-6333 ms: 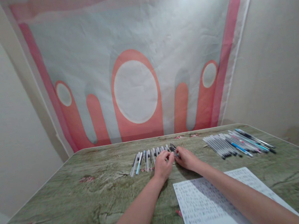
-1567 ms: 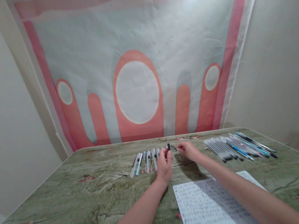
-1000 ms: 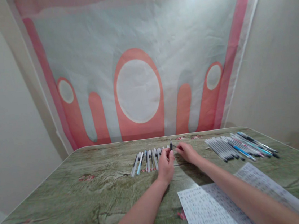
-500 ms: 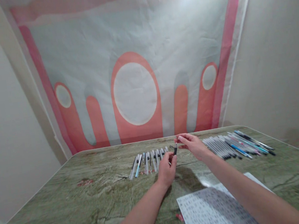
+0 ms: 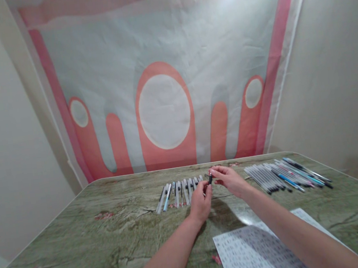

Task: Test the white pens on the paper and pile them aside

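Note:
My left hand (image 5: 201, 201) is closed round a pen (image 5: 210, 179), whose black grip sticks up past my thumb, tilted to the right. At the pen's upper end, the thumb and forefinger of my right hand (image 5: 232, 179) pinch together on the tip; the other fingers are loosely curled. A small dark cap-like piece (image 5: 206, 176) lies just behind the pen, partly hidden. Left of my hands, a row of pens (image 5: 176, 194) lies side by side, mostly clear-bodied, with one light blue pen (image 5: 167, 197) among them.
A pile of pens and refills (image 5: 269, 177), grey, blue and black, lies on the right of the wood-patterned table (image 5: 81, 241). A sheet of paper with handwriting (image 5: 245, 252) lies partly under my right forearm. A pink-and-grey printed cloth (image 5: 153, 32) hangs behind the table.
Earlier, both hands worked low beside the pen row. Then my left hand raised the pen's black grip; my right hand rose to its tip and has now come down slightly. The paper has shifted.

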{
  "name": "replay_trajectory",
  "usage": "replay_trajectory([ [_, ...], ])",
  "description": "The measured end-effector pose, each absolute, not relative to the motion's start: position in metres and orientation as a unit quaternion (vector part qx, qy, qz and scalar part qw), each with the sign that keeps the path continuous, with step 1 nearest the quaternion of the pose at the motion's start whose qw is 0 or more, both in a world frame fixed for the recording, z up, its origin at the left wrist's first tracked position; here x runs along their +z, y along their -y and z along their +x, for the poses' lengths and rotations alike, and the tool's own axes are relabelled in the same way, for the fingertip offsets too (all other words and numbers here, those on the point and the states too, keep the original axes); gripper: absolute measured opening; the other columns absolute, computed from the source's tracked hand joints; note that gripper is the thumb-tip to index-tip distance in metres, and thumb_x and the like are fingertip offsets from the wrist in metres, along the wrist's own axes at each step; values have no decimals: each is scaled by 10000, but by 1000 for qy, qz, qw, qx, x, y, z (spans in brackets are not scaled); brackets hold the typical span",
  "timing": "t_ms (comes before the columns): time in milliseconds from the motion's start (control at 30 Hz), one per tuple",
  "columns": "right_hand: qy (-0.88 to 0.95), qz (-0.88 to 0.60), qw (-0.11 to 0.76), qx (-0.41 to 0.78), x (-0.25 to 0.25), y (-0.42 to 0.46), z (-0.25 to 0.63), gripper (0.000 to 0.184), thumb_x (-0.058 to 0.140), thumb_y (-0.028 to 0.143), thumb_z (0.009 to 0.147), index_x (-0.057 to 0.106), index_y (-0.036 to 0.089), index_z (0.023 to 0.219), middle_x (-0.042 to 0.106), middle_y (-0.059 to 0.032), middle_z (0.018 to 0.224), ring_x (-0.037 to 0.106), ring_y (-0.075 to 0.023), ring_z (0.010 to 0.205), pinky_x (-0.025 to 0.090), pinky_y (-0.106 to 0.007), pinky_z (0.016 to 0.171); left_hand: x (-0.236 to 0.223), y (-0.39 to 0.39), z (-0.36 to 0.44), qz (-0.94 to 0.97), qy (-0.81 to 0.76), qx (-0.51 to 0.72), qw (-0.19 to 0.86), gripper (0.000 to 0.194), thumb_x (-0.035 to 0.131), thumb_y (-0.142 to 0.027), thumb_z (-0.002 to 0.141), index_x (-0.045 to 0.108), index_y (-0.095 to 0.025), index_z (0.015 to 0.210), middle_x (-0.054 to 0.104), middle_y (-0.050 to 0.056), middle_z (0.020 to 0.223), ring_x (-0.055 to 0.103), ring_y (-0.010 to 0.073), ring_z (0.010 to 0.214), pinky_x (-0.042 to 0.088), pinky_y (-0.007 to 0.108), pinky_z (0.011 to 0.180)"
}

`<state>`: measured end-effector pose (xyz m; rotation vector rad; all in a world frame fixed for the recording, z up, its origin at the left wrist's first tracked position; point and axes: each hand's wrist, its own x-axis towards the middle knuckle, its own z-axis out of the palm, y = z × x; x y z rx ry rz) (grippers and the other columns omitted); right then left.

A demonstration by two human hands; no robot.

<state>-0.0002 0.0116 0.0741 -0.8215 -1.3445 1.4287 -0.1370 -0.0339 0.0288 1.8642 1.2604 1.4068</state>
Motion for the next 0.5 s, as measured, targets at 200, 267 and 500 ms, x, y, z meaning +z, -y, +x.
replay_trajectory([
  [200, 592, -351, 474, 550, 73, -15, 3, 320, 670, 428, 617, 618, 168, 796, 617, -25, 781, 542, -122, 696, 430, -213, 570, 27, 34, -137, 681, -472, 513, 224, 260, 369, -353, 849, 520, -172, 958, 587, 49, 868, 524, 154, 764, 381, 266, 673],
  [267, 596, -362, 481, 531, 73, -15, 2, 311, 678, 426, 605, 604, 162, 750, 609, -18, 734, 531, -111, 651, 427, -206, 547, 26, 34, -137, 681, -476, 512, 219, 253, 378, -354, 846, 523, -175, 951, 588, 47, 858, 524, 151, 750, 380, 262, 661],
  [500, 584, -299, 442, 612, 78, -9, 3, 351, 611, 443, 684, 621, 186, 923, 620, -55, 903, 561, -165, 834, 467, -256, 623, 29, 34, -137, 685, -463, 517, 221, 258, 358, -348, 858, 510, -168, 962, 584, 45, 834, 526, 147, 743, 382, 263, 666],
])
